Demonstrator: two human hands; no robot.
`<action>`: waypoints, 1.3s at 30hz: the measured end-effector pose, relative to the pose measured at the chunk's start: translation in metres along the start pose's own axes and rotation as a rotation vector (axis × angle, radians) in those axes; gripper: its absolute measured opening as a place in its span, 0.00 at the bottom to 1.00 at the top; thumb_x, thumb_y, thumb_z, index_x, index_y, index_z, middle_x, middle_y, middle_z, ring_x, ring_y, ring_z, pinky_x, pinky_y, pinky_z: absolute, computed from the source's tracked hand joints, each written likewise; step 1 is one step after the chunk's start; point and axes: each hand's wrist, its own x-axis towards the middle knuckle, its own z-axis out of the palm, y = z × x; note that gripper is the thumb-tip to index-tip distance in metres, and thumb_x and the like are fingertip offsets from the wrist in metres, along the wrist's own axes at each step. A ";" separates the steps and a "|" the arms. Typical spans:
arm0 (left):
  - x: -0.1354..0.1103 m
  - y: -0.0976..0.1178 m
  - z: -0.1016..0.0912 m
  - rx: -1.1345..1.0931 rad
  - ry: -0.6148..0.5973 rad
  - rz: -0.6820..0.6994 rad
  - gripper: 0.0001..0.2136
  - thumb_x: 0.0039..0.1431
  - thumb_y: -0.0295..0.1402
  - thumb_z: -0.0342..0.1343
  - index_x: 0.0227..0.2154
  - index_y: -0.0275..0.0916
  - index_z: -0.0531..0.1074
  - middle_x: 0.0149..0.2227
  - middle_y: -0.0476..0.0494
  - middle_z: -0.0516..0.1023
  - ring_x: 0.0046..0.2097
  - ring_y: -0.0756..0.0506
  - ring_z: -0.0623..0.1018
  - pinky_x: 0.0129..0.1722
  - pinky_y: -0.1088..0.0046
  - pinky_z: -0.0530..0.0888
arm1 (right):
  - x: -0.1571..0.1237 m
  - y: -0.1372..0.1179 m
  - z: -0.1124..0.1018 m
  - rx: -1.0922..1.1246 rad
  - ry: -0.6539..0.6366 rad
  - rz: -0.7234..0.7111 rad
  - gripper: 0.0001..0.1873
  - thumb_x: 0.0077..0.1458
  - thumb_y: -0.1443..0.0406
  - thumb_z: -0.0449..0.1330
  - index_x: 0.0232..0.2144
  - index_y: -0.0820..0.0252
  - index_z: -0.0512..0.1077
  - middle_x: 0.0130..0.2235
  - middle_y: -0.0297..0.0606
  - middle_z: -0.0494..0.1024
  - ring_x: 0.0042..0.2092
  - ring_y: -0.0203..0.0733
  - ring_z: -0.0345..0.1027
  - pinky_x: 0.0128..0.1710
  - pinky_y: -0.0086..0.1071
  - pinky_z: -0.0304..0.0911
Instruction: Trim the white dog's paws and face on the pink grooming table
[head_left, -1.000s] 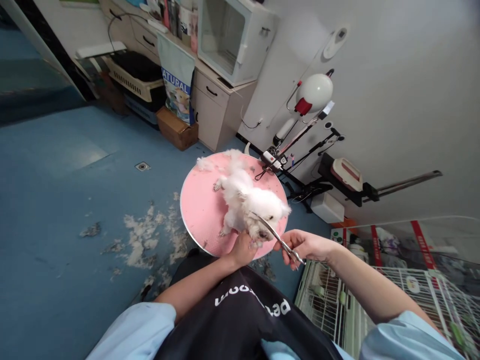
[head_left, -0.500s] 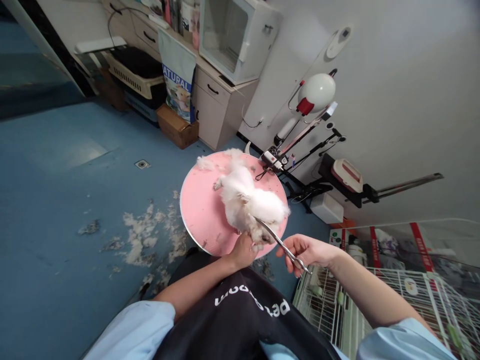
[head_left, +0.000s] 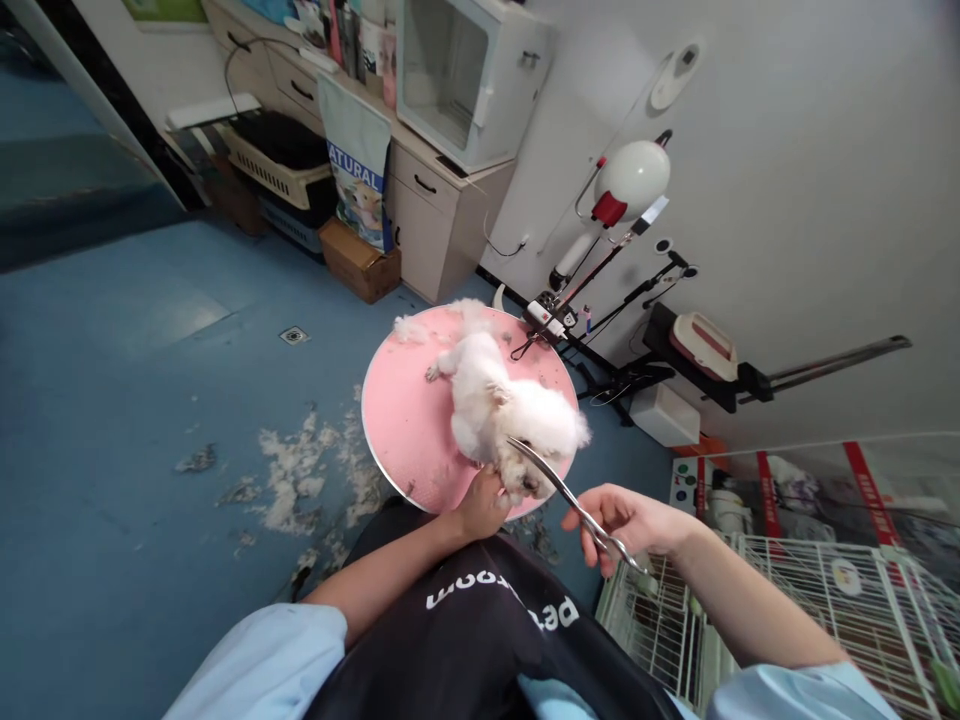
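Note:
A small white dog [head_left: 480, 385] is on the round pink table [head_left: 405, 420], its head toward me at the near edge. My left hand [head_left: 484, 503] is closed on the fur under the dog's muzzle. In my right hand [head_left: 622, 522] I hold curved metal scissors [head_left: 562, 490], fingers at the handles. The blades reach across the side of the dog's face, below the eye, and look closed or nearly so. Loose white fur [head_left: 411, 328] lies at the table's far side.
Clumps of cut fur [head_left: 292, 470] litter the blue floor to the left. A grooming arm and dryer [head_left: 634, 180] stand behind the table at right. Wire cages [head_left: 817, 590] are close by my right forearm. Cabinets [head_left: 424, 215] line the back.
The dog's head has turned up slightly, showing more of its face. My right hand and the scissors have shifted a little right and down. My left hand keeps its hold.

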 end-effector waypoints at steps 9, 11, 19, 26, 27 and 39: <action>-0.002 -0.003 0.007 0.015 -0.022 -0.004 0.07 0.52 0.28 0.52 0.31 0.35 0.76 0.37 0.40 0.77 0.43 0.41 0.74 0.48 0.60 0.71 | -0.001 0.015 -0.005 0.040 0.065 -0.072 0.25 0.44 0.64 0.71 0.46 0.66 0.72 0.33 0.43 0.82 0.27 0.36 0.77 0.27 0.24 0.72; -0.001 0.001 0.009 -0.023 -0.003 -0.025 0.07 0.53 0.29 0.53 0.32 0.36 0.76 0.38 0.40 0.77 0.44 0.41 0.74 0.48 0.61 0.71 | 0.001 0.018 -0.002 0.031 0.064 -0.061 0.26 0.44 0.63 0.72 0.46 0.66 0.72 0.33 0.43 0.82 0.28 0.36 0.77 0.27 0.23 0.71; -0.004 0.001 -0.002 -0.143 0.165 -0.093 0.11 0.57 0.36 0.51 0.31 0.36 0.76 0.38 0.39 0.77 0.42 0.42 0.75 0.45 0.63 0.72 | 0.001 0.026 -0.013 -0.066 -0.108 0.002 0.27 0.44 0.65 0.72 0.47 0.66 0.71 0.36 0.44 0.81 0.32 0.37 0.78 0.32 0.25 0.72; -0.012 -0.010 -0.016 -0.142 0.267 -0.234 0.13 0.56 0.42 0.52 0.26 0.36 0.71 0.30 0.42 0.76 0.34 0.44 0.74 0.38 0.66 0.72 | 0.007 0.037 -0.050 -0.013 -0.210 -0.169 0.31 0.43 0.62 0.72 0.50 0.67 0.70 0.37 0.46 0.82 0.31 0.37 0.78 0.30 0.24 0.71; -0.013 -0.009 -0.018 -0.138 0.269 -0.237 0.13 0.56 0.42 0.52 0.27 0.36 0.71 0.30 0.42 0.76 0.34 0.44 0.74 0.39 0.67 0.72 | 0.011 0.037 -0.053 -0.010 -0.219 -0.187 0.32 0.43 0.61 0.72 0.50 0.68 0.70 0.37 0.47 0.82 0.31 0.37 0.78 0.31 0.24 0.71; -0.018 -0.005 -0.028 -0.136 0.336 -0.209 0.18 0.56 0.48 0.53 0.26 0.35 0.71 0.30 0.42 0.76 0.33 0.45 0.73 0.37 0.66 0.71 | 0.041 0.035 -0.064 -0.081 -0.237 -0.150 0.31 0.43 0.63 0.72 0.50 0.65 0.70 0.36 0.44 0.82 0.30 0.36 0.77 0.29 0.24 0.70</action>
